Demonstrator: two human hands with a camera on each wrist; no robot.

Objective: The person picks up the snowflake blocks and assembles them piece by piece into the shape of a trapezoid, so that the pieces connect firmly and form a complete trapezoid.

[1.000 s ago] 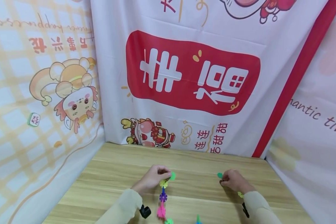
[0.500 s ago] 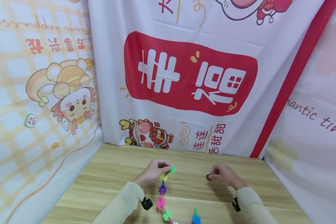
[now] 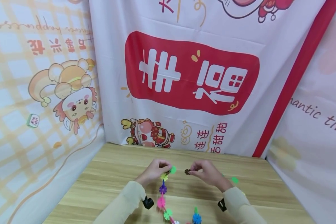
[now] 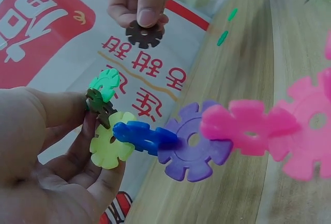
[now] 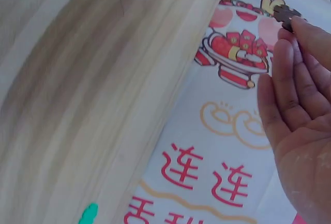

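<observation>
My left hand [image 3: 151, 173] pinches the upper end of a chain of notched plastic snowflake discs. In the left wrist view, that end has a green disc [image 4: 107, 82], a brown disc [image 4: 99, 106] under the thumb and a yellow disc [image 4: 110, 149]. Blue [image 4: 147, 137], purple [image 4: 190, 149] and pink discs [image 4: 251, 127] follow, slotted edge to edge. My right hand [image 3: 207, 172] pinches a loose brown disc [image 4: 144, 35] between thumb and fingers. It is held just to the right of the chain's end, apart from it.
A green disc [image 3: 235, 180] lies on the wooden table [image 3: 123, 155] beyond my right wrist. A blue disc [image 3: 197, 218] with a green one [image 3: 196, 210] is at the front edge of view. Printed cloth [image 3: 112, 77] hangs behind the table.
My right hand has come leftward from the right side of the table, carrying the brown disc toward the chain. The left hand keeps its grip, a little raised, and more of the chain shows.
</observation>
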